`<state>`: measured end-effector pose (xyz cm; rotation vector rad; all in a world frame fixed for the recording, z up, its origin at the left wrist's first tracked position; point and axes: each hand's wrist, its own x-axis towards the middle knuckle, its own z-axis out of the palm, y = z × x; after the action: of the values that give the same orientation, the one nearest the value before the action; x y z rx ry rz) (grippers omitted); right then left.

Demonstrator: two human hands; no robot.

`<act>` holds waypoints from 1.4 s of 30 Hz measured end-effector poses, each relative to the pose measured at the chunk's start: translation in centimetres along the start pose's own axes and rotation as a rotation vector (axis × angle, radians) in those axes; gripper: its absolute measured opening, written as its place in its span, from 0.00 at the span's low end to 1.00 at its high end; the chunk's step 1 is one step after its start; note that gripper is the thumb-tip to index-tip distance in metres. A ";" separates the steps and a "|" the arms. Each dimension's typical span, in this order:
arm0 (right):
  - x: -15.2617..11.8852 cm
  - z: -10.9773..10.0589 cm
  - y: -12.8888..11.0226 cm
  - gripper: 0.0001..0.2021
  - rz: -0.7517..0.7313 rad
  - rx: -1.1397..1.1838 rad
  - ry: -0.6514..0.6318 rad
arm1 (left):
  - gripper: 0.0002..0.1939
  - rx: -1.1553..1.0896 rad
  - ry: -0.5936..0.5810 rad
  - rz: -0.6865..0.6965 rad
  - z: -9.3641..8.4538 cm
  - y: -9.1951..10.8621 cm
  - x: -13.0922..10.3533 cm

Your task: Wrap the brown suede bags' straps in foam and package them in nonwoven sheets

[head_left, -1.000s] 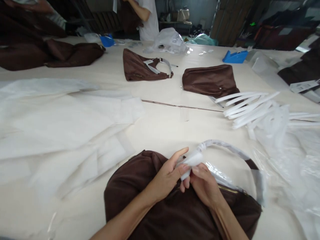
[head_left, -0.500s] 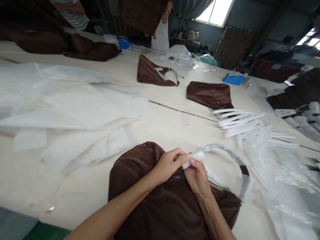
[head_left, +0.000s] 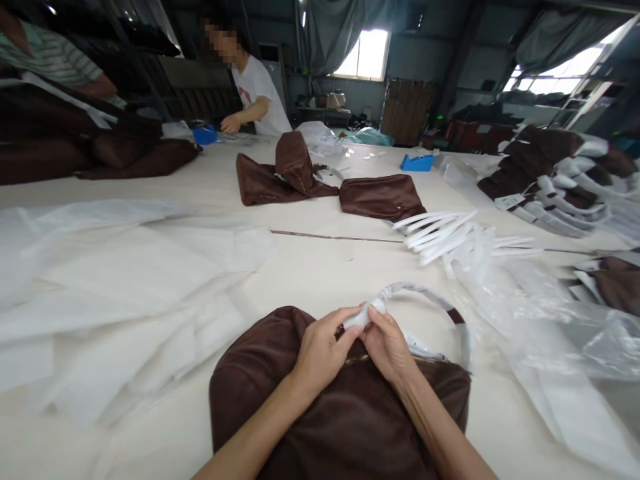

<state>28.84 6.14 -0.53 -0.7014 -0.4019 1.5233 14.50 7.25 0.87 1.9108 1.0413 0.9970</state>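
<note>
Head view: both hands (head_left: 320,348) (head_left: 388,345) tight around wrapping (head_left: 357,318)

A strip of smooth cream tabletop (head_left: 310,277) lies open just beyond the fingers (head_left: 349,339), hemmed on their left by loose translucent white sheets (head_left: 140,260) and on their right by a curved, white-wrapped handle (head_left: 425,291), slim white tubes (head_left: 436,239) fanned farther out; beneath them, a bulky dark brown leathery bag (head_left: 260,393) blocks the way down

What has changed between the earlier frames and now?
The white-shirted co-worker no longer holds up a brown bag; a brown leather-like bag now overlaps the far brown handbag. The left hand and right hand still grip the soft white wrap on the curved handle.
</note>
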 end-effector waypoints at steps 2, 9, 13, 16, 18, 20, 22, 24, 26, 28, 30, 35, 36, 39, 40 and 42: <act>0.1 0.0 0.1 0.09 0.001 0.027 0.012 | 0.15 0.116 0.024 0.122 -0.2 0.0 -0.3; 0.1 0.0 -0.1 0.14 0.012 0.023 0.000 | 0.18 -0.093 0.004 -0.241 -1.5 1.5 1.8; 0.8 0.0 -0.7 0.20 0.024 0.066 0.060 | 0.20 -0.133 -0.359 -0.355 -1.2 1.7 4.1; 2.2 0.1 -1.4 0.20 0.045 0.216 0.125 | 0.22 -0.135 -0.450 -0.356 -0.8 1.8 5.5; 3.3 0.3 -1.8 0.20 0.050 0.279 0.169 | 0.22 -0.107 -0.448 -0.340 -0.7 1.9 6.2; 4.3 0.6 -2.1 0.18 0.047 0.305 0.212 | 0.22 -0.054 -0.431 -0.330 -0.7 1.9 6.6; 5.0 0.8 -2.2 0.15 0.037 0.328 0.254 | 0.21 0.004 -0.414 -0.337 -0.8 1.7 6.8; 5.3 0.9 -2.2 0.12 0.008 0.339 0.295 | 0.20 0.047 -0.410 -0.352 -1.0 1.7 6.6; 5.4 1.0 -2.1 0.12 -0.030 0.345 0.321 | 0.20 0.071 -0.420 -0.361 -1.1 1.8 6.0; 5.4 1.0 -1.8 0.14 -0.074 0.340 0.332 | 0.20 0.118 -0.413 -0.349 -1.2 2.0 5.3; 5.5 1.2 -1.5 0.16 -0.118 0.307 0.326 | 0.21 0.211 -0.392 -0.320 -1.2 2.2 4.6; 5.1 1.5 -2.3 0.23 -0.105 -0.009 0.192 | 0.25 0.296 -0.366 -0.334 -1.6 1.8 4.0; 4.6 1.3 -3.1 0.23 -0.083 -0.078 0.160 | 0.26 0.282 -0.359 -0.338 -1.8 1.8 4.2; 1.7 -0.1 -6.3 0.18 -0.097 -0.368 0.125 | 0.28 0.242 -0.283 -0.342 -3.1 2.1 5.3; 0.3 -0.8 -7.6 0.17 -0.137 -0.493 0.149 | 0.28 0.227 -0.240 -0.353 -3.5 2.3 5.8; -3.0 -2.7 -9.8 0.17 -0.243 -0.713 0.251 | 0.29 0.192 -0.167 -0.403 -4.4 2.6 7.0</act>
<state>37.95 3.68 4.32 -1.3292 -0.8203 1.0279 14.10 13.40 6.99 1.7955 1.3901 0.5167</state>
